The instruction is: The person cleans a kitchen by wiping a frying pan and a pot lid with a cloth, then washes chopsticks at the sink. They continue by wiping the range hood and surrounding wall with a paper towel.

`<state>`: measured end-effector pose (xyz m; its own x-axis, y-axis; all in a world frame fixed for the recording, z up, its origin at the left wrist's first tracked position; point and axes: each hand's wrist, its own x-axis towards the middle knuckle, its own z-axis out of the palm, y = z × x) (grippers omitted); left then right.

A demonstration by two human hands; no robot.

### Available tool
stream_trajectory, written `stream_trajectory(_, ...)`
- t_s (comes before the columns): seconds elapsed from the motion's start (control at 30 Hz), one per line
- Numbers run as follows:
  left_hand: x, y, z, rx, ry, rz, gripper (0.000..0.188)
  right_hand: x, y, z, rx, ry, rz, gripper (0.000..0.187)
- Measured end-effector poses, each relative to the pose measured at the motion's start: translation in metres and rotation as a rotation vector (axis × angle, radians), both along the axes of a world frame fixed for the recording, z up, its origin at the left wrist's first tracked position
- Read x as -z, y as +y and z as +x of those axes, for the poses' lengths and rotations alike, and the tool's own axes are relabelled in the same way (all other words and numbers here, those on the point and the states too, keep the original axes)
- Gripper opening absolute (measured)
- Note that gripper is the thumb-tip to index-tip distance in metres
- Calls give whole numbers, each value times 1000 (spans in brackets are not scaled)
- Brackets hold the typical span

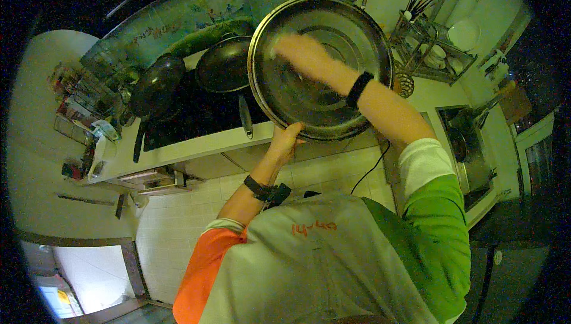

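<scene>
My left hand (pixel 288 140) is closed on the lower rim of a large, shallow round metal dish (pixel 303 113), a lid or a basin; I cannot tell which. It is tilted up over the counter's front edge, so its ringed inner face shows. Across that face reaches my right hand (pixel 306 56), near its upper left part. Motion smears the right fingers, and whether they hold anything is not clear.
On the black hob (pixel 196 113) lie a dark frying pan (pixel 225 65) and a dark wok (pixel 157 86). A dish rack (pixel 437 50) with chopsticks and bowls stands at the back right, beyond a sink (pixel 476 151). Racks of kitchen items (pixel 83 110) line the left.
</scene>
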<state>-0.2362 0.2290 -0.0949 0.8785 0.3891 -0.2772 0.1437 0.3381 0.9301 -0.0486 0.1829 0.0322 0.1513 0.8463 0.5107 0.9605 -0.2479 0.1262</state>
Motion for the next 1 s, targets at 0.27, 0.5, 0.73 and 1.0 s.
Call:
stream_trajectory(0.27,9,10,14,-199,-168,-131,30,44,-77,37,338,321,-191,22)
stream_trajectory(0.5,-11,38,24,-133,-218,-340,21,11,-115,-37,22,689,286,22)
stream_trajectory(0.73,-8,62,29,49,-408,-926,21,-6,-167,-5,170,1164,880,22)
stream_trajectory(1.0,9,85,44,257,-342,-1119,23,29,-22,-35,-239,2041,917,42)
